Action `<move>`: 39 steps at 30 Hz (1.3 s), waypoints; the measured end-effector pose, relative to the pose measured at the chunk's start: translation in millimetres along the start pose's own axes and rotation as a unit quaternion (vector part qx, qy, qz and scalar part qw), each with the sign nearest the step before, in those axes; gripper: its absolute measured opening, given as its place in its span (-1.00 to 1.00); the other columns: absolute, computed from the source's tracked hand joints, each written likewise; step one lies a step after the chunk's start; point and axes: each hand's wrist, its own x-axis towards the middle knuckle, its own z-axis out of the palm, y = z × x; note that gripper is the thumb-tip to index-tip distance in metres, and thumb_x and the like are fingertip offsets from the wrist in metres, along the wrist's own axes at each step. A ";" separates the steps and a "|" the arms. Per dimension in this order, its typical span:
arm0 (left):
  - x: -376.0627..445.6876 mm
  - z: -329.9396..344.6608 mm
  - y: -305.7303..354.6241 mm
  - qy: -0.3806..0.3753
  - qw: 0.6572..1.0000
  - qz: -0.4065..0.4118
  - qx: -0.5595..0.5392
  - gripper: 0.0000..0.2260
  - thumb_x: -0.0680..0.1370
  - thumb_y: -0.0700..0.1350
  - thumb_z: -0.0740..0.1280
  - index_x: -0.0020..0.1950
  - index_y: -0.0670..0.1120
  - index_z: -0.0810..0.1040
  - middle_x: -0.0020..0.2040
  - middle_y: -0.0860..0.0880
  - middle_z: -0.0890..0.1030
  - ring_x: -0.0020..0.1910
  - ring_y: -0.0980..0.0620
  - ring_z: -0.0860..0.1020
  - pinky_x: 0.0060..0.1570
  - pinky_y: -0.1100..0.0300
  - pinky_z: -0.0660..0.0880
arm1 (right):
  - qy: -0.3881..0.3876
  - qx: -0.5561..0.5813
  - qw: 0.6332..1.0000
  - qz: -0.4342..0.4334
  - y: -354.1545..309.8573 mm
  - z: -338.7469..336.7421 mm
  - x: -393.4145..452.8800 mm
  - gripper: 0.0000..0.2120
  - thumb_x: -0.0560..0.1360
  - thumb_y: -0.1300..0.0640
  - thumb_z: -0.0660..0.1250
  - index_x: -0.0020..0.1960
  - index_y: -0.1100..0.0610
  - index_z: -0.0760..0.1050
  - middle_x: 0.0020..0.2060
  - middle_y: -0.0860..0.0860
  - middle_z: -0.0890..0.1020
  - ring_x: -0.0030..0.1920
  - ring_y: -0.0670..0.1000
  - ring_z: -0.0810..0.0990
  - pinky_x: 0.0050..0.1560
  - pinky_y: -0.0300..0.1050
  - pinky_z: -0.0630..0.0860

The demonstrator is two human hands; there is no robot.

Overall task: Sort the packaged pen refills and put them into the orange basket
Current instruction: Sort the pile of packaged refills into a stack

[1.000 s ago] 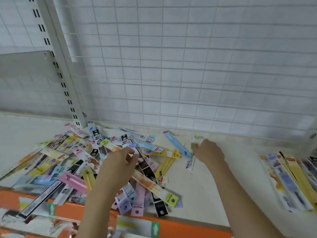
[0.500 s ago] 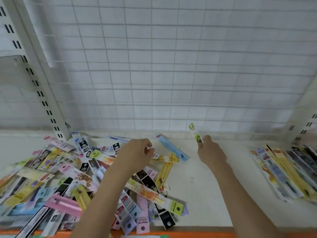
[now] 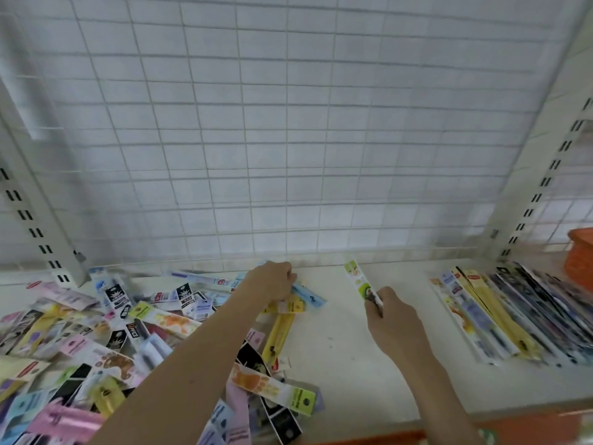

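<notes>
Right hand (image 3: 390, 319): closed around the near end of a green-and-white refill pack (image 3: 358, 280), tilted upright above the shelf (image 3: 346, 358). Left hand (image 3: 275, 282): fingers curled down on a blue pack (image 3: 308, 294) at the far edge of the loose pile (image 3: 96, 342); grip not confirmable. Sorted row (image 3: 513, 316) at right. Orange basket (image 3: 581, 257) at far right edge.

We are seeing two bare forearms entering from the bottom edge, with no sleeves, gloves or watch showing on either. The left hand (image 3: 272, 282) is appearing with its back toward us, knuckles rounded. The right hand (image 3: 393, 319) is likewise showing its back, wrist narrowing into a long forearm. We are not making out any rings; motion blur is softening the fingers.
</notes>
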 end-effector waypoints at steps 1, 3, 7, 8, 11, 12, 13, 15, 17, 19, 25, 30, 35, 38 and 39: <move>1.3 1.1 -0.3 0.011 1.000 -0.003 -0.005 -0.74 0.61 0.04 0.06 0.10 -0.10 0.42 0.01 -0.10 0.52 -0.03 -0.09 0.51 -0.06 0.06 0.46 | -0.002 0.002 1.000 0.002 1.5 -0.3 -1.8 -0.84 0.59 0.04 0.11 -0.09 0.11 0.27 -0.38 0.01 0.43 -0.42 0.00 0.39 -0.48 -0.14 0.21; 1.7 2.0 0.3 0.026 0.999 -0.015 -0.014 -0.68 0.60 0.12 0.04 0.01 -0.10 0.41 -0.08 -0.09 0.51 -0.11 -0.07 0.49 -0.08 0.07 0.45 | -0.009 0.003 1.000 0.009 3.3 0.4 -4.2 -0.86 0.59 0.04 0.12 -0.07 0.11 0.28 -0.36 0.01 0.44 -0.39 0.02 0.41 -0.47 -0.14 0.23; -1.2 3.2 3.3 0.033 0.998 -0.042 -0.019 -0.58 0.54 0.17 0.17 0.09 -0.18 0.47 0.01 -0.13 0.54 0.02 -0.11 0.53 -0.02 0.07 0.48 | -0.020 0.006 1.000 0.015 0.5 5.8 -8.9 -0.87 0.58 0.04 0.12 -0.04 0.10 0.30 -0.31 0.02 0.47 -0.28 0.12 0.46 -0.36 -0.10 0.31; -1.5 3.8 4.2 0.036 0.998 -0.050 -0.031 -0.61 0.52 0.14 0.22 0.08 -0.18 0.47 -0.01 -0.13 0.54 0.01 -0.10 0.54 -0.06 0.09 0.48 | -0.022 0.009 1.000 0.017 -0.9 6.9 -10.4 -0.88 0.58 0.04 0.12 -0.05 0.09 0.30 -0.30 0.02 0.47 -0.27 0.13 0.46 -0.34 -0.09 0.32; -5.3 -0.3 7.5 0.062 0.991 -0.065 -0.101 -0.80 0.49 -0.04 0.33 -0.06 -0.15 0.41 -0.19 -0.05 0.47 -0.09 -0.06 0.49 -0.24 0.19 0.38 | -0.026 0.016 0.999 0.017 -3.4 9.7 -13.5 -0.90 0.58 0.05 0.12 -0.05 0.08 0.29 -0.31 0.02 0.46 -0.29 0.13 0.45 -0.35 -0.09 0.32; -6.6 -3.5 8.1 0.080 0.986 -0.065 -0.135 -0.82 0.49 -0.10 0.33 -0.05 -0.15 0.39 -0.17 -0.04 0.47 -0.09 -0.06 0.48 -0.25 0.19 0.37 | -0.025 0.019 0.999 0.015 -3.5 10.2 -14.4 -0.90 0.58 0.06 0.11 -0.06 0.08 0.29 -0.32 0.02 0.46 -0.30 0.12 0.46 -0.35 -0.09 0.32; -8.7 -7.7 8.1 0.103 0.977 -0.057 -0.178 -0.80 0.48 -0.12 0.34 -0.01 -0.15 0.37 -0.10 -0.06 0.48 -0.10 -0.06 0.47 -0.23 0.18 0.38 | -0.022 0.022 0.999 0.012 -3.6 10.5 -15.2 -0.91 0.59 0.07 0.11 -0.06 0.08 0.28 -0.33 0.02 0.46 -0.31 0.12 0.45 -0.36 -0.09 0.32; -18.2 -21.0 8.5 0.128 0.952 -0.038 -0.275 -0.66 0.49 -0.14 0.35 0.18 -0.17 0.31 0.02 -0.12 0.53 -0.14 -0.07 0.53 -0.18 0.15 0.48 | -0.016 0.030 0.999 0.003 -3.7 11.4 -16.4 -0.91 0.59 0.08 0.10 -0.05 0.08 0.28 -0.34 0.02 0.46 -0.34 0.10 0.44 -0.39 -0.10 0.29; -33.6 -35.1 7.5 0.130 0.929 -0.021 -0.346 -0.53 0.51 -0.15 0.34 0.35 -0.16 0.25 0.01 -0.16 0.59 -0.28 -0.02 0.59 -0.30 0.26 0.52 | -0.016 0.044 0.999 -0.008 -5.3 13.4 -18.3 -0.92 0.60 0.10 0.08 -0.04 0.09 0.27 -0.36 0.04 0.47 -0.36 0.09 0.44 -0.41 -0.10 0.29; -54.4 -47.0 3.0 0.153 0.926 -0.003 -0.346 -0.59 0.53 -0.12 0.32 0.35 -0.17 0.34 -0.06 -0.10 0.60 -0.37 0.10 0.57 -0.42 0.45 0.45 | -0.020 0.078 0.997 -0.013 -10.1 14.9 -21.9 -0.95 0.59 0.12 0.07 -0.03 0.07 0.27 -0.34 0.09 0.51 -0.33 0.16 0.50 -0.35 -0.05 0.39; -130.6 -44.0 -36.3 0.272 0.915 -0.021 -0.297 -0.80 0.61 -0.10 0.15 0.18 -0.09 0.47 -0.20 -0.14 0.56 -0.19 -0.19 0.59 -0.21 0.05 0.47 | -0.048 0.105 0.990 -0.081 -37.6 20.3 -40.8 -0.87 0.56 0.03 0.20 -0.07 0.09 0.33 -0.41 0.02 0.46 -0.40 0.05 0.43 -0.37 -0.10 0.33; -181.9 -19.1 -78.1 0.318 0.892 -0.146 -0.287 -0.68 0.61 0.04 0.09 0.26 -0.12 0.39 -0.27 -0.07 0.50 -0.28 -0.09 0.47 -0.30 0.10 0.33 | -0.079 0.060 0.985 -0.142 -57.4 27.3 -48.1 -0.74 0.51 -0.05 0.27 -0.21 0.10 0.36 -0.41 0.02 0.50 -0.36 0.07 0.49 -0.29 -0.04 0.41; -215.3 -4.9 -106.7 0.321 0.895 -0.209 -0.230 -0.75 0.54 0.04 0.26 -0.01 -0.15 0.50 -0.38 -0.08 0.50 -0.36 -0.06 0.47 -0.40 0.15 0.31 | -0.152 0.049 0.971 -0.181 -80.1 44.5 -58.3 -0.80 0.50 -0.10 0.28 -0.14 0.03 0.50 -0.28 -0.02 0.59 -0.22 0.03 0.57 -0.18 -0.07 0.48; -226.1 0.7 -112.7 0.330 0.891 -0.218 -0.223 -0.77 0.54 -0.01 0.28 -0.09 -0.18 0.53 -0.45 -0.08 0.43 -0.44 -0.06 0.40 -0.42 0.15 0.27 | -0.195 0.042 0.958 -0.208 -91.6 57.8 -67.7 -0.62 0.44 -0.19 0.31 0.18 -0.04 0.50 0.06 -0.08 0.63 0.06 0.00 0.58 0.04 -0.03 0.53; -229.4 2.6 -113.8 0.332 0.890 -0.219 -0.223 -0.78 0.54 -0.01 0.28 -0.09 -0.17 0.53 -0.44 -0.10 0.45 -0.44 -0.06 0.41 -0.42 0.15 0.28 | -0.211 0.024 0.954 -0.214 -95.4 59.9 -70.6 -0.57 0.43 -0.19 0.33 0.25 -0.08 0.46 0.12 -0.11 0.59 0.14 -0.01 0.55 0.07 -0.06 0.50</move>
